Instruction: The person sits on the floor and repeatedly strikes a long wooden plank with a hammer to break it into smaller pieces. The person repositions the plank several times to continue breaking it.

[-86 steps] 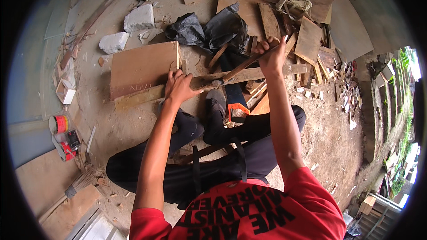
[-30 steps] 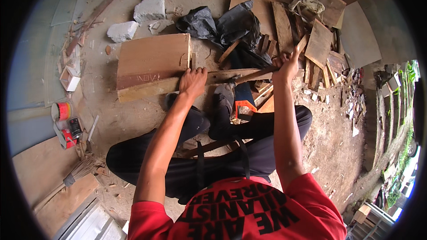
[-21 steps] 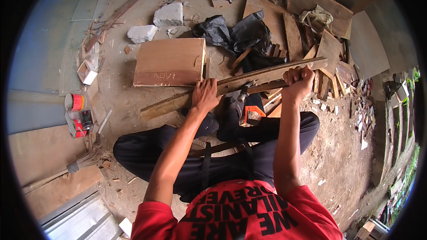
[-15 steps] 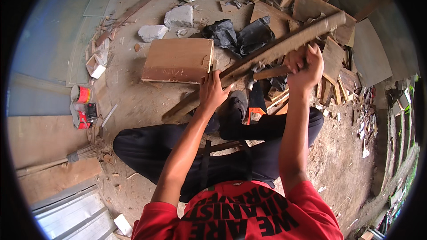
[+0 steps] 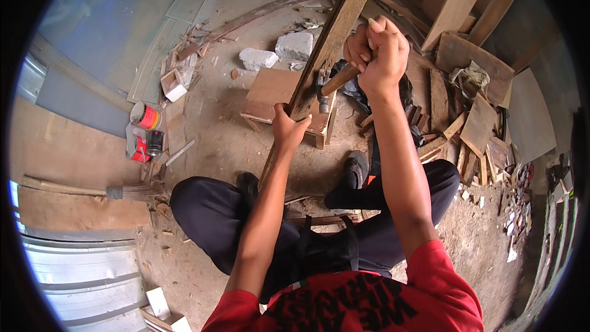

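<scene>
A long, weathered wooden plank (image 5: 344,21) slants up and away between my legs, its far end beyond the upper edge of the picture. My left hand (image 5: 289,130) is wrapped round its lower part. In my right hand (image 5: 381,55) is the wooden handle of a hammer (image 5: 334,84), gripped in a closed fist. The hammer's metal head lies against the plank's right edge, just above my left hand; whether its claw holds a nail I cannot make out. Partly behind the plank stands a low wooden stool (image 5: 269,89).
White blocks (image 5: 258,59) lie beyond the stool. At right are a heap of scrap wood (image 5: 478,126) and leaning boards (image 5: 458,6). Red cans (image 5: 145,116) and a broom (image 5: 126,192) are on the left. My shoe (image 5: 354,171) rests near the black bag (image 5: 356,89).
The plank has swung leftward and now points more steeply away from me. My right hand has moved left and up, bringing the hammer's head to the plank's edge. The view has shifted too.
</scene>
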Demonstrator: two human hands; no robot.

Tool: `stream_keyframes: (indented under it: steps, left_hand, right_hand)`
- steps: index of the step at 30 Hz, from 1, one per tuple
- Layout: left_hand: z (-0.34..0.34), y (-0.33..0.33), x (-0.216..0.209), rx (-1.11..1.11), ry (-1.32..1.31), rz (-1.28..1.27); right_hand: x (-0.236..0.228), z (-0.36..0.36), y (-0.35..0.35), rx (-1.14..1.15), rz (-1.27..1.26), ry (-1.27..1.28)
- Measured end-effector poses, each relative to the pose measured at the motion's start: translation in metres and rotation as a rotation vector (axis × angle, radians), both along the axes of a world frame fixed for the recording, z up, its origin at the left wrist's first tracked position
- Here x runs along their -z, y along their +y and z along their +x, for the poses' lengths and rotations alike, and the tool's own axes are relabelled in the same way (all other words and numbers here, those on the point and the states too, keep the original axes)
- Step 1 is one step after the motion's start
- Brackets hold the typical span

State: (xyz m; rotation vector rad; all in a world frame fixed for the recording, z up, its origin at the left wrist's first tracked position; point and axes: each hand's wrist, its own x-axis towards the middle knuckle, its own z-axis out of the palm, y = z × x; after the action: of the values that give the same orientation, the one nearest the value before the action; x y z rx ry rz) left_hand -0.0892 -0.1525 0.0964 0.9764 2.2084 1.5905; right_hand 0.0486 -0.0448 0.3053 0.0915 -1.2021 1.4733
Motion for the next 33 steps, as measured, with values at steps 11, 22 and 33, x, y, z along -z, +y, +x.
stream_keyframes:
  steps: [11,22,33]
  left_hand:
    - [-0.002,0.011,0.092,0.064,-0.182,0.098]
    - [0.010,0.007,0.138,0.026,-0.196,0.164]
    - [0.029,-0.012,0.131,-0.094,-0.041,-0.309]
  right_hand:
    - [0.042,-0.058,-0.008,-0.028,-0.008,-0.146]
    - [0.057,-0.088,0.008,-0.049,-0.107,-0.286]
    - [0.111,-0.109,0.026,-0.147,-0.173,-0.391]
